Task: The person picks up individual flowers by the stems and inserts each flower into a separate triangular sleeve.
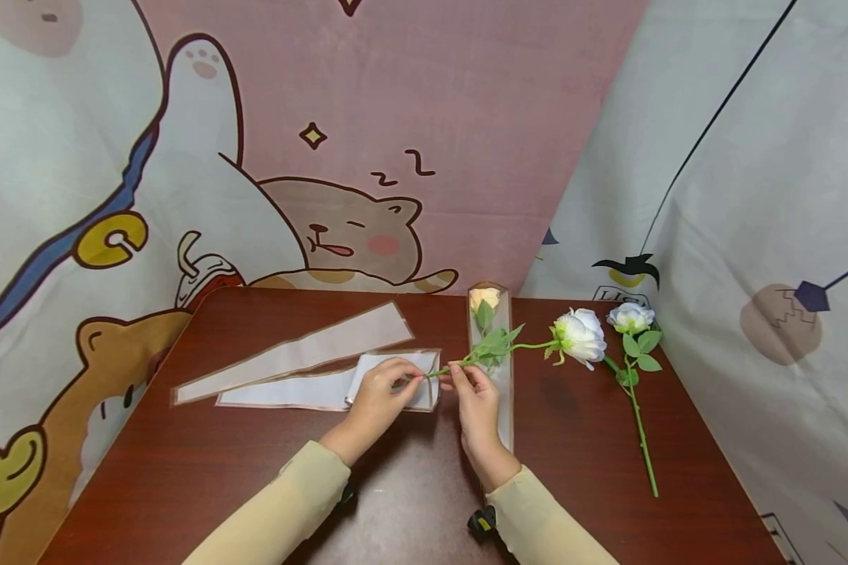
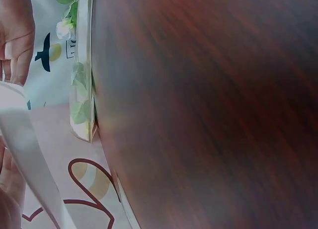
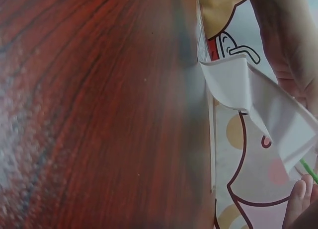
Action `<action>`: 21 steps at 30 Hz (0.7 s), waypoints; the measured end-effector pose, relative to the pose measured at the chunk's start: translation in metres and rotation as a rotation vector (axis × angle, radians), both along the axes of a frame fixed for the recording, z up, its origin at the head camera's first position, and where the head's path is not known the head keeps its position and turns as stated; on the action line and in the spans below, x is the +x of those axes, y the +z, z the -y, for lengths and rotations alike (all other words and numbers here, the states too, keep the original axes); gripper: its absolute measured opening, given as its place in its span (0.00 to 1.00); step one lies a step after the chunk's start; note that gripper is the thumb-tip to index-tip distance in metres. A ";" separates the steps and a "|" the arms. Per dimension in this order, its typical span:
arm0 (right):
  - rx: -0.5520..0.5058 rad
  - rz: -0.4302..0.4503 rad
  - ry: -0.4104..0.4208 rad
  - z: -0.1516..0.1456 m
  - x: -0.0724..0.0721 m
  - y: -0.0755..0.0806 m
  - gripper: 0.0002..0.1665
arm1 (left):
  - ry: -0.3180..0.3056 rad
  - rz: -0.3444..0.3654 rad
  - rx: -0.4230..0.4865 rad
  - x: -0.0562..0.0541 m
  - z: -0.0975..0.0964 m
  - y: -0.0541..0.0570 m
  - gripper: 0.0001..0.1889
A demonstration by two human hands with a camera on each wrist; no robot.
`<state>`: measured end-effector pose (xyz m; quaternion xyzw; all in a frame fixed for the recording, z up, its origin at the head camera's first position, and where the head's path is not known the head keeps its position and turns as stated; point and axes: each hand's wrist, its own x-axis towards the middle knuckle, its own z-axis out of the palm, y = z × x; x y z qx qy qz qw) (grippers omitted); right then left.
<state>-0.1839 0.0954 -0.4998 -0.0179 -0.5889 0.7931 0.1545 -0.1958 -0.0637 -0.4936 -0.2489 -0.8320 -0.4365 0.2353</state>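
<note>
Near the centre of the frame, the left hand [image 1: 381, 388] pinches the lower stem of a full, ruffled white rose with a slender green stem [image 1: 578, 337], while the right hand [image 1: 479, 408] pinches the same stem just below its pointed leaves. The stem slants up to the right, its bloom well clear of the fingers. Under the left hand lies a folded, smooth white sheet [image 1: 361, 370], bent into crisp flat panels. To its left, a long, tapered white sleeve with tan edging [image 1: 304, 351] lies flat. Behind the right hand, a narrow, tan-edged sleeve [image 1: 505, 408] holds a pale cream rose [image 1: 485, 297]. A smaller white rose with rounded leaves [image 1: 630, 318] lies at right. Everything rests on a glossy, red-brown wood-grain table [image 1: 579, 471], before a softly creased cartoon-print cloth [image 1: 495, 125] with a sleeping bear.
</note>
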 end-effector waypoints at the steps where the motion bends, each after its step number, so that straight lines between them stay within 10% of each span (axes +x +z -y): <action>1: -0.014 -0.006 -0.001 0.000 0.000 0.001 0.16 | -0.002 -0.002 0.003 0.000 0.000 0.000 0.02; 21: -0.113 -0.042 -0.028 -0.010 -0.002 0.005 0.10 | 0.064 -0.049 -0.054 -0.001 0.004 0.000 0.03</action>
